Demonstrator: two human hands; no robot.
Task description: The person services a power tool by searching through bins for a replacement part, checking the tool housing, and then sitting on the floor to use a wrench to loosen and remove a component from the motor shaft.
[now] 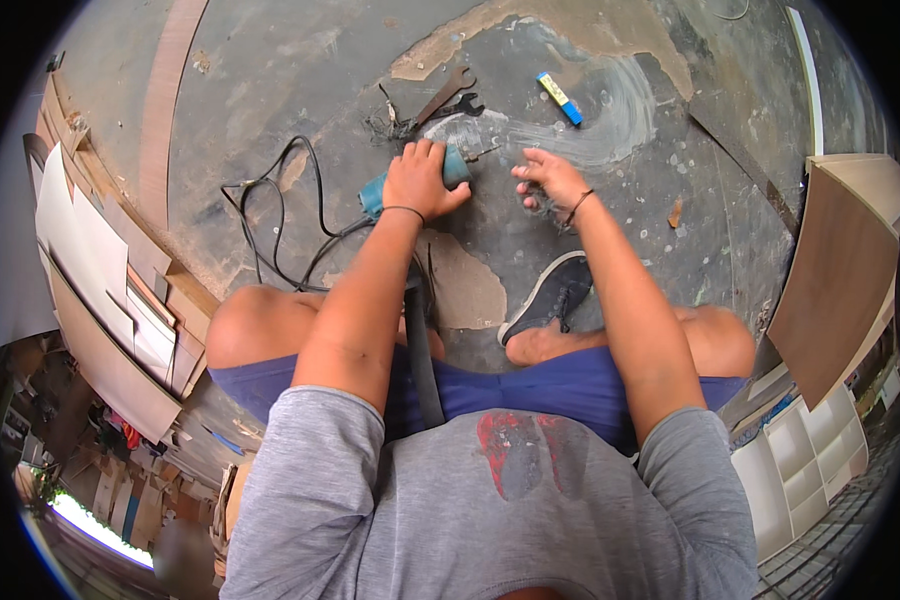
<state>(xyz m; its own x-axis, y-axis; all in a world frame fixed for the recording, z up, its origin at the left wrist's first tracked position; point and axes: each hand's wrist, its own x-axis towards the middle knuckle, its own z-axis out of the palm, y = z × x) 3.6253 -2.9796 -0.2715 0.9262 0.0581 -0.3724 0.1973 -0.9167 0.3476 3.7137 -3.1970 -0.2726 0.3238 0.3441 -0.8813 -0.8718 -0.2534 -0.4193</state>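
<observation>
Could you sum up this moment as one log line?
left hand: gripping teal power tool | right hand: holding dark fluff | floor: rusty wrench, dark wrench, blue-and-yellow box

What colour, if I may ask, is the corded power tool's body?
The corded power tool is teal, clearest in the head view.

The left grip (422, 182) clasps palm-down, the right grip (550, 184) loosely curled.

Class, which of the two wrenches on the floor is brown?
The upper open-end wrench, its open end reaching farther from the left hand; the lower wrench is black.
</observation>
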